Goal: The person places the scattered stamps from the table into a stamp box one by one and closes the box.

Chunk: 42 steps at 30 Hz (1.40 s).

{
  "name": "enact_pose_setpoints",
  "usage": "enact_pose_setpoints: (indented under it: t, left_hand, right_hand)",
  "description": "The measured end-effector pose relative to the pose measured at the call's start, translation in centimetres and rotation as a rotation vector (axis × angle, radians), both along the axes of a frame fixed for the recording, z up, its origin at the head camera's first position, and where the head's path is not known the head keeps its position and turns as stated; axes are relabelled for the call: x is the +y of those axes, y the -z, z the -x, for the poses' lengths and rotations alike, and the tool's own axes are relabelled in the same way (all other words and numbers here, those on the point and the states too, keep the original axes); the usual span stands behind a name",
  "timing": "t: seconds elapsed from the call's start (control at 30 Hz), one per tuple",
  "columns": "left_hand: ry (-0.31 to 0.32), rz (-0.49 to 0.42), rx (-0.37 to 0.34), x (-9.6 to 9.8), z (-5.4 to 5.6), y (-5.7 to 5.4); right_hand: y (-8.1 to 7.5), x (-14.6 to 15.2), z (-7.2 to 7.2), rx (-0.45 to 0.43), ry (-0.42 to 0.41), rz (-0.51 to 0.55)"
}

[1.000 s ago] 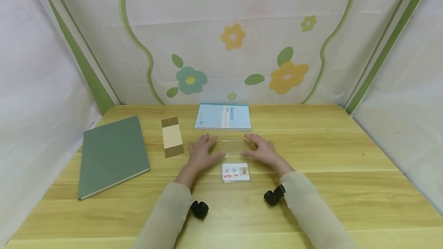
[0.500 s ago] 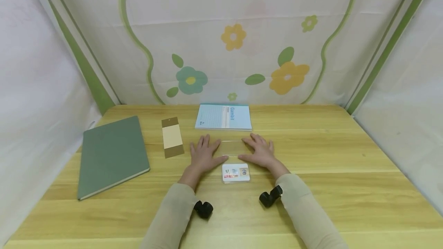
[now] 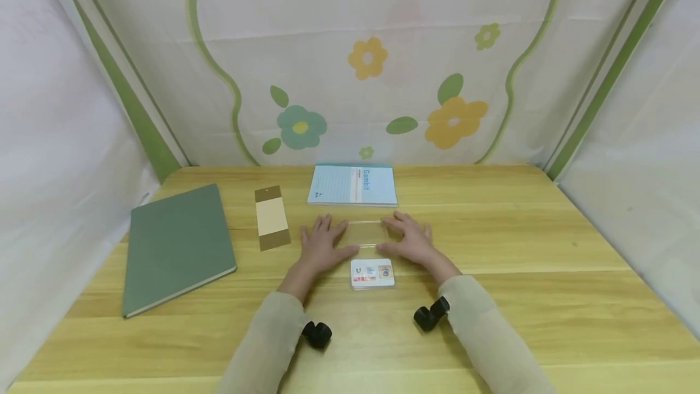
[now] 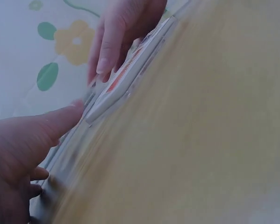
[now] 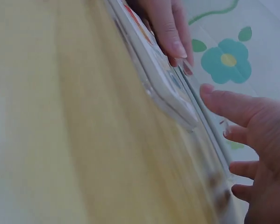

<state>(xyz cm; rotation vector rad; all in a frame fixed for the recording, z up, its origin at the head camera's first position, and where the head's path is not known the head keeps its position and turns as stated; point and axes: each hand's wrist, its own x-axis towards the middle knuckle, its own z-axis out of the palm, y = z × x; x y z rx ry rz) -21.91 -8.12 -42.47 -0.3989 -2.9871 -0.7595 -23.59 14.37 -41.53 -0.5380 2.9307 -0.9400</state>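
Observation:
A clear, flat rectangular plastic piece point(image 3: 365, 235) lies between my hands in the head view, its edges showing as thin bright lines. My left hand point(image 3: 319, 251) holds its left end, index finger at the far edge and thumb at the near one. The right hand point(image 3: 409, 242) grips the right end the same way. In the wrist views both thumbs point towards each other, with a clear strip between them. Just nearer to me is a white printed card point(image 3: 372, 273) with an orange square and a red band, lying over a clear layer on the table.
Beyond the hands, a light blue notebook point(image 3: 352, 185) lies near the curtain point(image 3: 377, 11). To the left are a brown and cream card point(image 3: 271, 217) and a large green book point(image 3: 180, 251). All rest on the wooden table point(image 3: 519, 315). A small black camera is strapped to each sleeve.
Both thumbs have shifted towards me, onto the near edge of the clear piece, and the index fingers have settled at its far edge. The card, notebook and book have stayed put.

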Motion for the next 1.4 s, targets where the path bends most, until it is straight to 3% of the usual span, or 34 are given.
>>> enact_pose_setpoints:
  t: [0.2,0.47,0.77,0.93,1.4]
  left_hand:
    - [0.023,-0.068,0.039,-0.2,-0.9,-1.0]
    - [0.049,-0.126,0.107,-0.3,-3.1,-2.0]
    - [0.071,-0.123,0.186,0.1,-5.7,-1.1]
    - [0.067,-0.117,0.183,0.0,-6.6,-0.5]
    - [0.059,-0.059,0.103,-0.1,-7.1,0.1]
  right_hand:
    - [-1.3,-0.1,-1.2,0.001,-0.02,0.094]
    - [-2.1,0.4,-3.3,0.064,-0.094,0.165]
    - [-1.4,0.7,-5.7,0.065,-0.106,0.215]
    - [-0.4,0.7,-6.4,0.059,-0.087,0.192]
    - [1.0,0.9,-6.9,0.128,-0.093,0.093]
